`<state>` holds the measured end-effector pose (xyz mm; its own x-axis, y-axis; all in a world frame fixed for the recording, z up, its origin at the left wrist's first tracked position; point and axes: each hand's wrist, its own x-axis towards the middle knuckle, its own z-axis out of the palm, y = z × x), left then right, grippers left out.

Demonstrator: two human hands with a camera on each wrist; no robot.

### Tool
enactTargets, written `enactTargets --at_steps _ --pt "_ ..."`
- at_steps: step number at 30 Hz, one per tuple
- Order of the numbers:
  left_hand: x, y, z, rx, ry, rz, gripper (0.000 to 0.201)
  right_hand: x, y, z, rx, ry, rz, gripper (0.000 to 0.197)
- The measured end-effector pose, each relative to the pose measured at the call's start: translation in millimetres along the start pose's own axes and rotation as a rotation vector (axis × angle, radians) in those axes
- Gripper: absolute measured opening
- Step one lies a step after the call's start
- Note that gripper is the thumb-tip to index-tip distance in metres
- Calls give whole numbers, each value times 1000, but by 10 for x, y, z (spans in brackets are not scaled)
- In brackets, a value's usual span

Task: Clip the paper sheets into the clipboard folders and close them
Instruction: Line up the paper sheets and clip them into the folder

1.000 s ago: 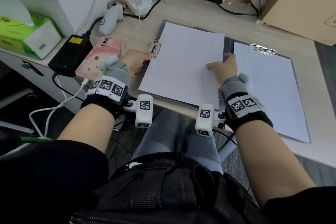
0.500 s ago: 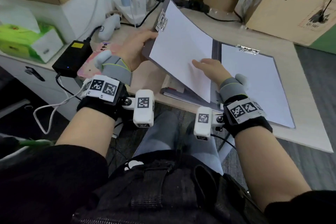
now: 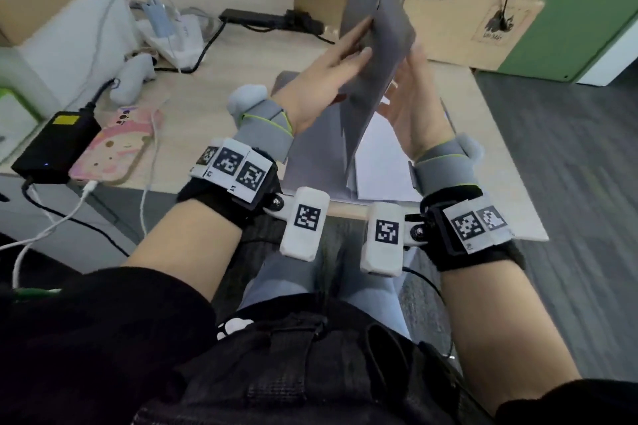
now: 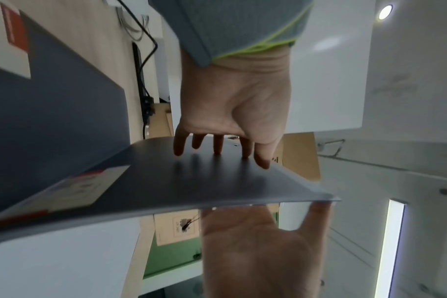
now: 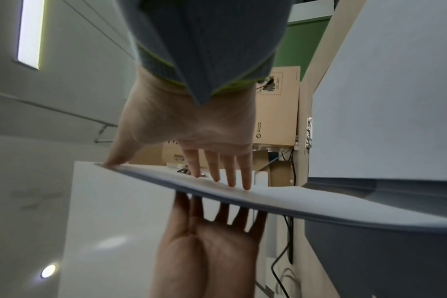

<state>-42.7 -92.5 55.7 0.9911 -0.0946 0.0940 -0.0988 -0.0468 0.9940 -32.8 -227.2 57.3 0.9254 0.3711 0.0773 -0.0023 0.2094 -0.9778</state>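
A grey clipboard folder lies open on the desk. Its left flap (image 3: 376, 55) stands almost upright, tilted to the right over the other half. My left hand (image 3: 333, 71) presses straight fingers (image 4: 217, 149) against the flap's grey outer face (image 4: 204, 179). My right hand (image 3: 411, 103) is spread, palm against the flap's inner side, its fingers (image 5: 230, 175) lying on the white sheet (image 5: 281, 198) clipped there. The folder's right half stays flat on the desk with its own white sheet (image 3: 379, 162), mostly hidden behind the flap and my hands.
Left of the folder on the desk (image 3: 241, 79) lie a pink-cased phone (image 3: 114, 148), a black power adapter (image 3: 55, 141) with cables, and a white controller (image 3: 134, 78). A power strip (image 3: 262, 19) and cardboard boxes (image 3: 462, 21) line the back. The desk's front edge is near my wrists.
The left flap with its sheet has swung up from flat to nearly upright, toward the right half. My left hand moved from the clip edge to the flap's back; my right hand rose with the sheet.
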Motion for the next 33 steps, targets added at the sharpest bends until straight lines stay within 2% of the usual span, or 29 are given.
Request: enactTargets --at_steps 2,4,7,8,11,15,17,19,21,22,24,25,26,28,29,31,33 --pt "77 -29 229 57 -19 15 53 -98 -81 -201 131 57 -71 46" --pt "129 -114 343 112 -12 16 52 -168 -124 -322 214 131 -126 40" --pt "259 -306 486 238 -19 -9 53 -235 -111 -599 358 356 -172 20" --pt "305 -379 535 283 -10 -33 52 -260 -84 -727 356 453 -183 19" --pt "377 -583 662 333 59 -162 45 -339 56 -1120 206 722 -120 35" --pt "403 -819 719 347 193 -333 39 -376 371 -1501 -60 889 89 34" --pt "384 -852 707 319 268 -386 45 -386 500 -1616 -260 847 226 23" --pt "368 -854 687 305 365 -427 60 -413 627 -1691 -495 720 378 22" --pt "352 -850 675 252 422 -467 74 -415 696 -1678 -580 646 408 19" --pt "351 -854 675 199 422 -485 77 -392 728 -1676 -603 637 404 25" --pt "350 -877 655 111 413 -498 74 -350 751 -1673 -694 633 443 35" --pt "349 -881 627 83 422 -498 72 -321 755 -1674 -705 637 452 28" --pt "344 -875 596 53 445 -493 70 -313 740 -1661 -700 628 449 9" --pt "318 -856 494 -7 507 -465 64 -250 777 -1669 -670 628 478 45" --pt "304 -837 452 -38 529 -455 62 -229 763 -1639 -655 628 482 52" --pt "266 -789 354 -88 566 -432 58 -168 760 -1556 -621 621 477 41" --pt "213 -744 210 -98 609 -399 57 -110 801 -1443 -561 597 476 47"
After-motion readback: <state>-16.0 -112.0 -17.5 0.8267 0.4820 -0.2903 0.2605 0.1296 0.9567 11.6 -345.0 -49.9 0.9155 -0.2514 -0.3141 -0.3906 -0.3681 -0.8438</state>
